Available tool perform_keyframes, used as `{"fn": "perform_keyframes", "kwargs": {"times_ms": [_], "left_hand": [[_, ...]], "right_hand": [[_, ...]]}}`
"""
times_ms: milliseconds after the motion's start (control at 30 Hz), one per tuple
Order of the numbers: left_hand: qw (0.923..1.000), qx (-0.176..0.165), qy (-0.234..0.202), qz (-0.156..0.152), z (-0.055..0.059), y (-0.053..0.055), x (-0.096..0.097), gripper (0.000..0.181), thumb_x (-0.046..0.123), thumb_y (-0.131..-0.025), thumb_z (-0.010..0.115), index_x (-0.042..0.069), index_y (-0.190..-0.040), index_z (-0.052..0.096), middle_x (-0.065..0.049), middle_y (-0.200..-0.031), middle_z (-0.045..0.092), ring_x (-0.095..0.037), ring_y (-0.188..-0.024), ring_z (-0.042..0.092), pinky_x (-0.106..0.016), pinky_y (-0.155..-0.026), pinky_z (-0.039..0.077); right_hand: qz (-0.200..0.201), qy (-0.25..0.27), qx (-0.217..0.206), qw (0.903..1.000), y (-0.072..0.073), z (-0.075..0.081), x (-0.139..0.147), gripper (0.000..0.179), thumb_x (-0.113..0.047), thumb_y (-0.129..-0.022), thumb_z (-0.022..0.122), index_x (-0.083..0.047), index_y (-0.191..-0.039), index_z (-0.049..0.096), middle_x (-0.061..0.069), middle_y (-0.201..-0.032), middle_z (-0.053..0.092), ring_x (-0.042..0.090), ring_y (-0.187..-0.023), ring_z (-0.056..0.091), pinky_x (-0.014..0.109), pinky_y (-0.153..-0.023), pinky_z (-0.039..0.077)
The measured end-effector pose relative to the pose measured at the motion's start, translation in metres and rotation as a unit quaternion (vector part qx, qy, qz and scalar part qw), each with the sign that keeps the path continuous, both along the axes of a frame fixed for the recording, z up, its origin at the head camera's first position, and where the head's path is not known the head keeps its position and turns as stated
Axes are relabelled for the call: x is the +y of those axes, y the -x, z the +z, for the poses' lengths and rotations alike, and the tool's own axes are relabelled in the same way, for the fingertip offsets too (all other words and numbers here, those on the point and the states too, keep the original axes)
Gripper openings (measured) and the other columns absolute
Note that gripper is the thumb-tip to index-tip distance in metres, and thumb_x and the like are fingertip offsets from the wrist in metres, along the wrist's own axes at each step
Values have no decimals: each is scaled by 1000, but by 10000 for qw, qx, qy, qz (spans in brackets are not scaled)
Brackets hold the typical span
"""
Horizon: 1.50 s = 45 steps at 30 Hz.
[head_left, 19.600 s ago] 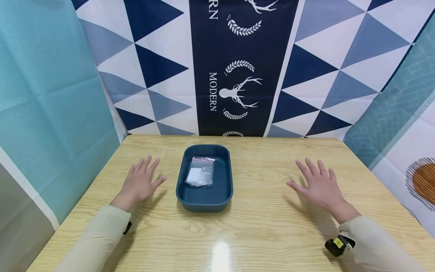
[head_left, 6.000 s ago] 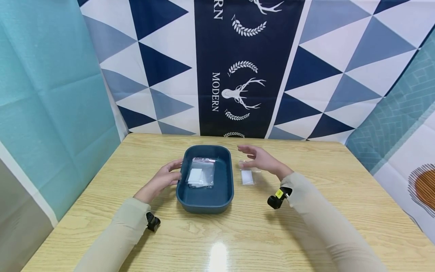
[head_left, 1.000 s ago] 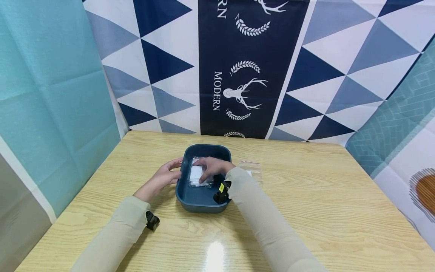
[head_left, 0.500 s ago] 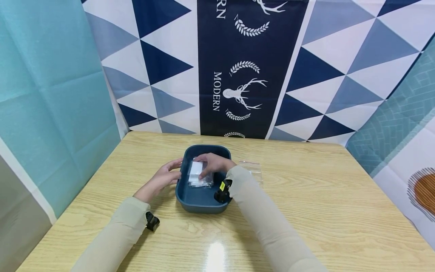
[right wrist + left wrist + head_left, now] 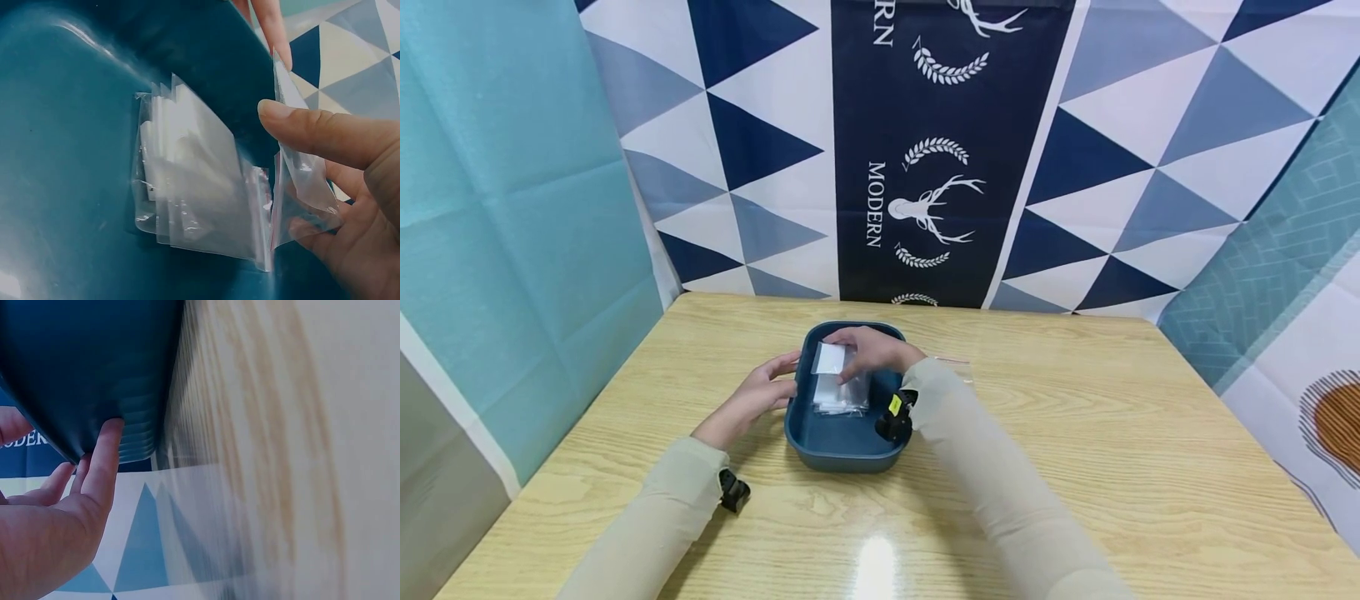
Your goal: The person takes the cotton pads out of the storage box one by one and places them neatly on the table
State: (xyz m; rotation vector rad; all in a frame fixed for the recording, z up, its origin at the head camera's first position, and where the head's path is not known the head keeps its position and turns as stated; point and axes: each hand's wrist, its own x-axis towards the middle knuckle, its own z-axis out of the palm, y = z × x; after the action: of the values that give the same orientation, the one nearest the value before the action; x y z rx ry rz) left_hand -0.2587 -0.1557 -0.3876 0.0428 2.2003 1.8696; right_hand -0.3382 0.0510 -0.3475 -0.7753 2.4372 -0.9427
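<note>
1. Plastic bag [image 5: 830, 358]: pinched between right hand [image 5: 872, 350] thumb and fingers, over bin [image 5: 842, 440], near frame centre.
2. Other bags [image 5: 844, 398]: stacked in bin, count unclear.
3. Left hand [image 5: 751, 402]: fingers extended, touching bin's left side.

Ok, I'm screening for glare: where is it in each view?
Head: white glare low on the wood-grain table; right wrist: pale highlight low left on the blue tub, glints on the zip-lock bags; left wrist: faint sheen, no hot spot.

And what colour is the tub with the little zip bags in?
The tub is dark teal-blue, seen best in the head view.
</note>
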Motion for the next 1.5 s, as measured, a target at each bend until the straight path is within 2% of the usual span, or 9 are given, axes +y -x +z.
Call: {"fn": "perform_keyframes", "kwargs": {"times_ms": [200, 467, 700, 1033, 1267, 1500], "left_hand": [[10000, 10, 14, -10, 1, -1, 0, 64, 7, -88, 53, 8, -146, 27, -19, -143, 31, -33, -115, 50, -43, -93, 44], [10000, 42, -43, -43, 1, -2, -1, 64, 7, -88, 53, 8, -146, 27, -19, -143, 31, -34, -117, 48, -44, -93, 44], [10000, 44, -48, -14, 0, -1, -1, 64, 7, -88, 55, 7, -146, 28, -19, -142, 32, -34, -118, 48, -43, -93, 44], [10000, 18, -60, -2, 1, -2, 1, 64, 5, -88, 53, 8, -146, 28, -19, -142, 32, -33, -116, 49, -41, -91, 46], [10000, 43, -8, 3, 1, -2, 2, 63, 5, -88, 52, 8, -146, 27, -19, -143, 32, -33, -114, 51, -42, -91, 46], [10000, 75, 12, -8, 1, -2, 2, 63, 6, -89, 52, 8, -146, 27, -19, -142, 31, -33, -113, 51, -42, -91, 46]], "right_hand": [[116, 105, 143, 9998, -3, 8, 3, 67, -9, -73, 78, -12, -134, 50, 6, -133, 50, 20, -111, 46, 35, -95, 38], [-6, 138, 112, 9998, -5, 14, 7, 67, -10, -74, 78, -16, -134, 49, 5, -133, 50, 21, -109, 46, 36, -94, 38], [2, 97, 321, 9994, -5, 19, 11, 70, -12, -74, 78, -15, -136, 47, 6, -136, 47, 22, -112, 43, 38, -98, 34], [-135, 245, 357, 9990, -4, 26, 26, 69, -10, -74, 77, -16, -136, 47, 5, -135, 48, 24, -115, 44, 39, -101, 33], [-118, 366, 548, 9978, -2, 27, 37, 67, -9, -73, 78, -15, -134, 50, 4, -131, 51, 21, -109, 47, 38, -95, 38], [-107, 500, 583, 9970, -4, 27, 44, 69, -7, -73, 78, -15, -135, 49, 5, -135, 48, 21, -114, 46, 40, -100, 35]]}}
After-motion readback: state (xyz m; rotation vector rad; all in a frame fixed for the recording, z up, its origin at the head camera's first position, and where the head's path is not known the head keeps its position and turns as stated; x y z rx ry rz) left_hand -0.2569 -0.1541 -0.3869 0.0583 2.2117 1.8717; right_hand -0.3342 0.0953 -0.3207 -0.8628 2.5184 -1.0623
